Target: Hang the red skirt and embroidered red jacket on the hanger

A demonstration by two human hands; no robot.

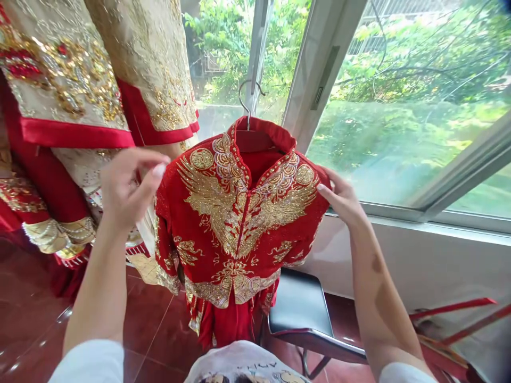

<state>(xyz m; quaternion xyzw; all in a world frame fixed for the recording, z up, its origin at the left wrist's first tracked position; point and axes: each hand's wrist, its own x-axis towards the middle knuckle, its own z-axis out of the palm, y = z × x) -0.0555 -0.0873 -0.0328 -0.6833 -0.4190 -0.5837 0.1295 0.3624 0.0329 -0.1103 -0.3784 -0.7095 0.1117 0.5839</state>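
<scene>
A red jacket [203, 218] with gold embroidery and a stand-up collar hangs upright in front of me on a hanger [248, 109] with a metal hook. Its front is fastened down the middle. My right hand [344, 196] grips the jacket's shoulder on the right side, thumb in front and the other fingers partly hidden behind. Beside the opposite shoulder is my left hand [130, 186], slightly blurred. Its thumb and forefinger are apart, with nothing seen between them. Below the jacket hangs a red skirt [233, 322].
Other embroidered garments [147, 69] in cream, gold and red hang at the left. Sliding windows [407, 117] stand behind and to the right. A black chair [301, 303] is close by at the lower right, with red bars [455, 307] beyond it. The floor [149, 314] is red tile.
</scene>
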